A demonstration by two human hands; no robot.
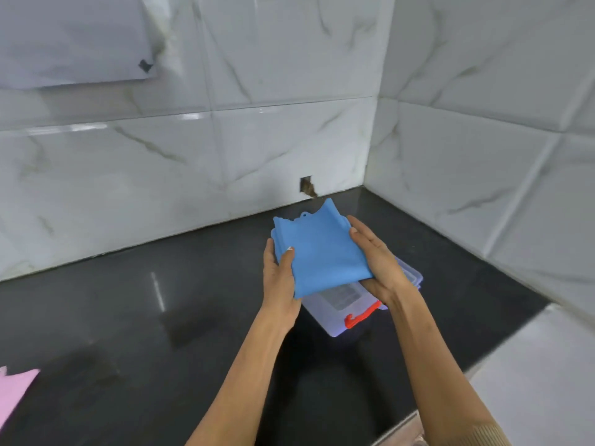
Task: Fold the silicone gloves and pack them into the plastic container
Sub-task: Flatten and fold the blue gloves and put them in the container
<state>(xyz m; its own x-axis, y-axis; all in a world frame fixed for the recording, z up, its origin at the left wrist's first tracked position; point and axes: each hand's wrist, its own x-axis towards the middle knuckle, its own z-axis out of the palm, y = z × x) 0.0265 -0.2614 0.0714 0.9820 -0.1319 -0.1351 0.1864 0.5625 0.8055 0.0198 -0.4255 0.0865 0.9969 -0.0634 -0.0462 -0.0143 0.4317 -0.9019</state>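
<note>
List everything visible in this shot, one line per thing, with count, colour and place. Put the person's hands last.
folded gloves: one bundle, blue, held above the container
plastic container: one, clear with a red latch, on the counter under the gloves
counter: one, glossy black, along the tiled walls
pink item: one, pink, at the counter's left edge, partly out of view
paper sheet: one, white, on the wall at upper left
left hand: one, grips the bundle's left edge
right hand: one, holds the bundle's right side

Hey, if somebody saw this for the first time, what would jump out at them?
The bright blue folded gloves, held between the left hand and right hand over a clear plastic container with a red latch on the black counter. A pink item shows at the lower left edge.
</note>
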